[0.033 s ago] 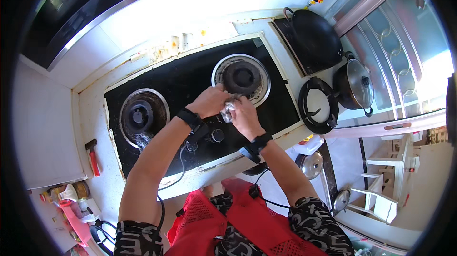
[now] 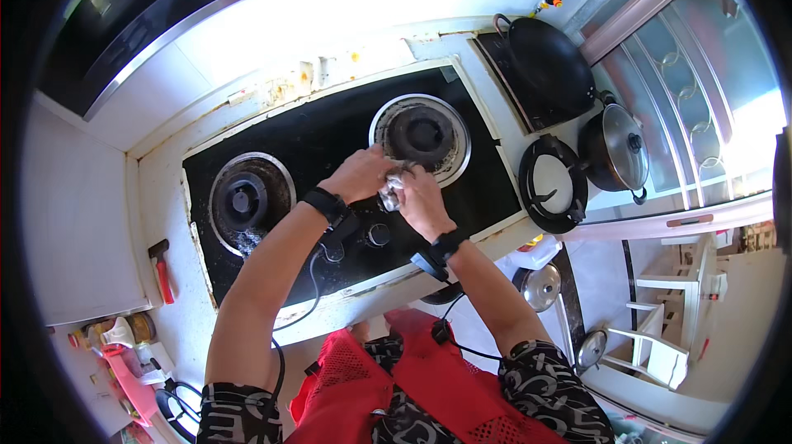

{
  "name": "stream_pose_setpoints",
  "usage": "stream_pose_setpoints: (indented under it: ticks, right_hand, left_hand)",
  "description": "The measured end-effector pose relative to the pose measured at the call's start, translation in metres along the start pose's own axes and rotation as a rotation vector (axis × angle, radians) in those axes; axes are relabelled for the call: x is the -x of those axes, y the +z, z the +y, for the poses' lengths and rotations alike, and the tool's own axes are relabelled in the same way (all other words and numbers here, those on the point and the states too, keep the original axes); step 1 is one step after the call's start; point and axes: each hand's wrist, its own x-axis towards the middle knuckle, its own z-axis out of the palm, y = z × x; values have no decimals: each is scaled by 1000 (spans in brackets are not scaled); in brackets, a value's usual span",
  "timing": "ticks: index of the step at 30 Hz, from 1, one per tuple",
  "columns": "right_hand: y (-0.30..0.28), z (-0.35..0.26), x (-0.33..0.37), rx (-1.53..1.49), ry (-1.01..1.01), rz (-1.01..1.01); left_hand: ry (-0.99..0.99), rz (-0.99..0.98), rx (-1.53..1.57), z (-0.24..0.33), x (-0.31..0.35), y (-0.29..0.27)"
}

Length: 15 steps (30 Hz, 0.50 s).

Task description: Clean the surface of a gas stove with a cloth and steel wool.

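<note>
My left hand [image 2: 361, 176] and my right hand [image 2: 423, 205] meet at the near-left rim of the right burner [image 2: 421, 137]. Between them is a crumpled silvery-grey wad [image 2: 392, 195], pinched by the fingers of both; its material is too small to tell. Both hands are over the black glass hob [image 2: 330, 126]. The right burner's metal ring looks crusted with dirt. To the left sits the other burner [image 2: 243, 200], with a greyish-white fuzzy clump [image 2: 250, 241] at its near edge, partly beside my left forearm.
Control knobs [image 2: 378, 234] stand near the hob's front. A red-handled scraper [image 2: 162, 272] lies left of the hob. On the right are a black wok [image 2: 549, 68], a lidded pot [image 2: 623, 147] and a black pan support [image 2: 528, 196]. A cable [image 2: 317, 287] hangs from my left wrist.
My right wrist has shifted very slightly to the left and the wad has turned a little between the fingers. Both hands keep their grip; the view has barely moved.
</note>
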Motion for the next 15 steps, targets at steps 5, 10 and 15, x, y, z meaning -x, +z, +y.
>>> stream_pose_setpoints:
  ticks: [5,10,15]
  right_hand:
    - [3,-26,-40,67,44,-138]
    - [54,-2,-77,236,28,-107]
    - [52,11,-97,291,-99,-30]
  left_hand:
    - [-144,52,81,-30,14,-14]
    - [-220,169,96,-54,10,-20]
    - [-236,337,187,-52,-2,-26]
